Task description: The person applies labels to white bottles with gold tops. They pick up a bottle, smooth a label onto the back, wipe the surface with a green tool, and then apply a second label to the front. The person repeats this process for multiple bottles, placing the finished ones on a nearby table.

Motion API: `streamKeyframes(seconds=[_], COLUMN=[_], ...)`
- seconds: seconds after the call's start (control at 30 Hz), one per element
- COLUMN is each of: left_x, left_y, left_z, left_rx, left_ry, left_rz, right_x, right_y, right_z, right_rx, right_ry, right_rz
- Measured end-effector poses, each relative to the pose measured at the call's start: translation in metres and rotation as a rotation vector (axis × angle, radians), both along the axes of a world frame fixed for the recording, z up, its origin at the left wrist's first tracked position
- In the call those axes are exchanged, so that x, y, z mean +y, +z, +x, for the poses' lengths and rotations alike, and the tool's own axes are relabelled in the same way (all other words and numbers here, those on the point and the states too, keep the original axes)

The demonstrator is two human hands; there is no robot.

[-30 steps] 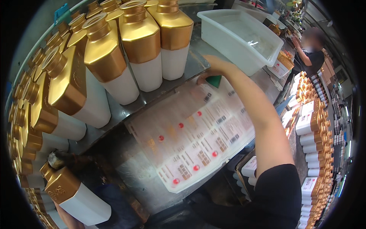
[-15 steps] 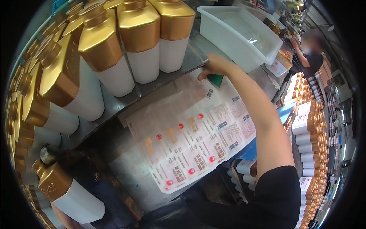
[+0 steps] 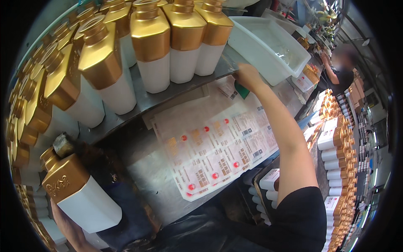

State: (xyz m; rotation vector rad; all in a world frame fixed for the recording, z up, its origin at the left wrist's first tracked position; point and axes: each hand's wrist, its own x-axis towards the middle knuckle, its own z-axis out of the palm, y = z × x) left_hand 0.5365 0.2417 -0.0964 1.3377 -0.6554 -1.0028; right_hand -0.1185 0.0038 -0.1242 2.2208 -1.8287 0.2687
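Note:
Over the far corner of a stack of printed decal sheets [image 3: 201, 155], my right hand [image 3: 248, 77] is bent down, its fingertips mostly hidden. From under the palm pokes a flat green triangular piece [image 3: 242, 90], seemingly a scraper, gripped in that hand. Beside the fingers lies a small printed decal [image 3: 228, 87]. At lower left a gold-shouldered white bottle [image 3: 84, 193] leans with its neck to the upper left. My left hand [image 3: 69, 227] is behind and below this bottle; its fingers are hidden. A dark stand with a pale wrapped tip [image 3: 63, 145] rises beside the bottle's neck.
Rows of gold-and-white bottles [image 3: 151, 50] crowd a raised metal shelf on the left. A white plastic tub [image 3: 268, 52] sits beyond my right hand. More bottles [image 3: 336, 168] line the right side. A co-worker [image 3: 342, 67] stands farther back.
The view has shifted, so the sheets and leaning bottle appear higher. My right hand has moved slightly right and nearer with the green piece. The small decal by its fingers shows more clearly.

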Motion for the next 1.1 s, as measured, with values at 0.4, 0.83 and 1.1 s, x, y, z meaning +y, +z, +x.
streamKeyframes(seconds=[0.4, 0.83, 1.1], left_x=[-0.01, -0.004, -0.04], left_y=[0.03, 0.015, 0.07], left_z=[-0.016, -0.001, -0.055], left_rx=[-0.186, -0.062, -0.962], left_ry=[0.0, 0.014, -0.374], left_rz=[-0.187, -0.327, -0.725], right_x=[-0.001, -0.032, 0.109], right_y=[0.021, -0.006, 0.024], right_z=[0.005, -0.013, 0.072], right_rx=[-0.287, -0.259, 0.238], right_ry=[-0.201, -0.148, -0.168], right_rz=[0.394, 0.313, -0.122])
